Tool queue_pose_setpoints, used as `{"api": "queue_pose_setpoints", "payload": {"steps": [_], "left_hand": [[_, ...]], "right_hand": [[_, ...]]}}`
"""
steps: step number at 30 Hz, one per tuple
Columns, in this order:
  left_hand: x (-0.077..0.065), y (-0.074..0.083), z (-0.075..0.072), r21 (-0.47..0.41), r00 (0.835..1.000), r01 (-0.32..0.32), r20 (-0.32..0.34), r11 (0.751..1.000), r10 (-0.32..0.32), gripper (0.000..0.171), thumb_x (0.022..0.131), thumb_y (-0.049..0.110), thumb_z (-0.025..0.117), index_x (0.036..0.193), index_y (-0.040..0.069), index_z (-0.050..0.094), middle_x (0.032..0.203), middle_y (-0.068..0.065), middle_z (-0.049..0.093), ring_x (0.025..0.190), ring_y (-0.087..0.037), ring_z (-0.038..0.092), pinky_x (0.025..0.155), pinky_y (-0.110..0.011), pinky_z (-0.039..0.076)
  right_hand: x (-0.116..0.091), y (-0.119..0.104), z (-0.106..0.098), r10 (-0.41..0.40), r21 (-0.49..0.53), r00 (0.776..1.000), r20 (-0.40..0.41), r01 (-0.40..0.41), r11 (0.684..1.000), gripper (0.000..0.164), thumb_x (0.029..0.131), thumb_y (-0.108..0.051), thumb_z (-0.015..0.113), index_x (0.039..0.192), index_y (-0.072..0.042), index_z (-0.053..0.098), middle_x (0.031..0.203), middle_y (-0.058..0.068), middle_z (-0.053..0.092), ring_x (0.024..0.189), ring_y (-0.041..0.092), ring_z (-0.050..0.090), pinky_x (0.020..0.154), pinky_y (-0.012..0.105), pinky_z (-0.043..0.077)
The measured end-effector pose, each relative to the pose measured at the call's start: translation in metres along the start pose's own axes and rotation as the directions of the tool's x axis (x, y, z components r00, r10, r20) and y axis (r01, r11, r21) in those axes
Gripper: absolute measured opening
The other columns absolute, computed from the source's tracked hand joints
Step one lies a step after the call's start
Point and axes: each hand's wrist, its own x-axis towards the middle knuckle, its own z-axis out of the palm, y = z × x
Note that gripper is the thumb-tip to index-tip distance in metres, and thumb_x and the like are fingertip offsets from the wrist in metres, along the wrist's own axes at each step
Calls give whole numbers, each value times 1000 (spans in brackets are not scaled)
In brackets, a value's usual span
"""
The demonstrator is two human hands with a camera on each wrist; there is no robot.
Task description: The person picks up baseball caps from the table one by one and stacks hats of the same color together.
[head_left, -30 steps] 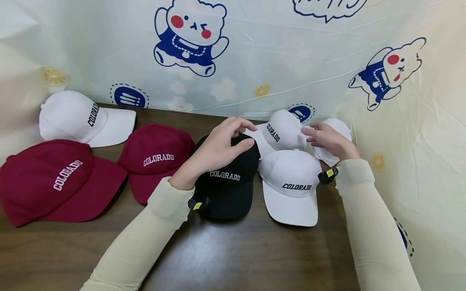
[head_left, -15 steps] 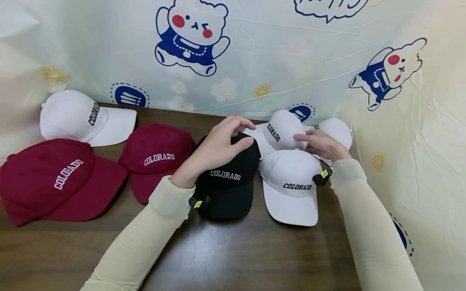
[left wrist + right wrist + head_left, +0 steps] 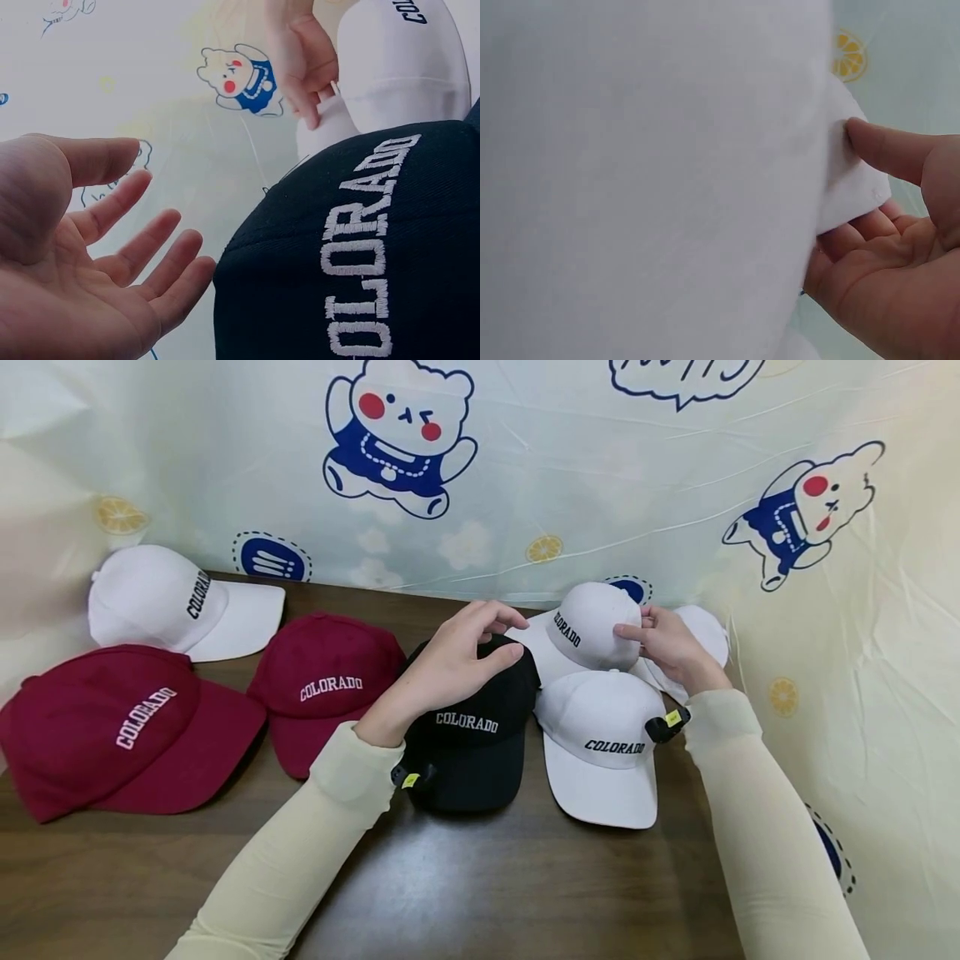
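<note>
In the head view my right hand [image 3: 672, 646] pinches the back edge of a white baseball cap [image 3: 596, 622], whose brim points left. The right wrist view shows the thumb [image 3: 889, 150] on the cap's outside and the fingers curled under its rim; a nearer white cap hides much of that view. My left hand [image 3: 453, 668] hovers over a black baseball cap [image 3: 468, 764] with fingers loosely bent and nothing in them. From the left wrist, that palm faces the camera beside the black cap [image 3: 300, 247]. Another white cap [image 3: 600, 718] sits just in front of the pinched one.
Behind my right hand is a further white cap [image 3: 705, 631], partly hidden. Two maroon caps [image 3: 326, 668] and a white cap [image 3: 146, 597] lie at the left. A printed curtain [image 3: 540, 460] hangs along the back and right of the wooden table [image 3: 450, 893].
My right hand has closed from loosely spread fingers onto the back of the rear white cap, which has shifted slightly. The left hand stays over the black cap.
</note>
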Motion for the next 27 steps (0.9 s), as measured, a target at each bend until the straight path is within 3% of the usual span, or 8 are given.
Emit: {"api": "queue_pose_setpoints", "payload": {"steps": [8, 14, 18, 22, 27], "left_hand": [[-1, -2, 0, -2, 1000, -1, 3, 1000, 1, 32, 106, 17, 67, 137, 9, 63, 136, -9, 60, 128, -27, 56, 115, -40, 44], [-1, -3, -1, -1, 1000, 2, -3, 1000, -2, 32, 106, 18, 67, 137, 9, 63, 140, -11, 59, 128, -24, 55, 115, -41, 44], [-2, -3, -2, 0, 1000, 0, -8, 1000, 0, 32, 106, 18, 67, 137, 10, 63, 140, -8, 60, 128, -23, 55, 115, -39, 44], [-2, -3, -2, -2, 1000, 1, -8, 1000, -1, 32, 106, 18, 67, 137, 9, 63, 140, -7, 60, 128, -23, 55, 115, -40, 44], [-3, -3, -3, -12, 1000, 2, -6, 1000, -2, 33, 106, 18, 66, 138, 9, 62, 141, -8, 59, 128, -23, 55, 116, -41, 44]], "right_hand": [[-3, -14, 2, -46, 36, 992, -119, 51, 998, 42, 105, -16, 68, 139, -3, 47, 133, 10, 60, 114, 12, 57, 100, 26, 50], [-8, -27, 0, -94, 61, 965, -246, 113, 992, 35, 104, -15, 68, 133, -10, 49, 142, 18, 58, 129, 21, 56, 115, 45, 45], [-17, -38, -5, -147, 84, 935, -324, 183, 979, 32, 104, -11, 69, 129, -14, 50, 132, 14, 62, 130, 23, 56, 118, 51, 42], [-32, -45, -11, -203, 153, 910, -361, 273, 950, 30, 103, -8, 69, 126, -17, 53, 121, 3, 67, 128, 23, 57, 122, 55, 35], [-59, -49, -18, -271, 288, 873, -405, 403, 869, 32, 100, -2, 71, 125, -14, 56, 123, 2, 71, 131, 24, 59, 125, 57, 26]]}}
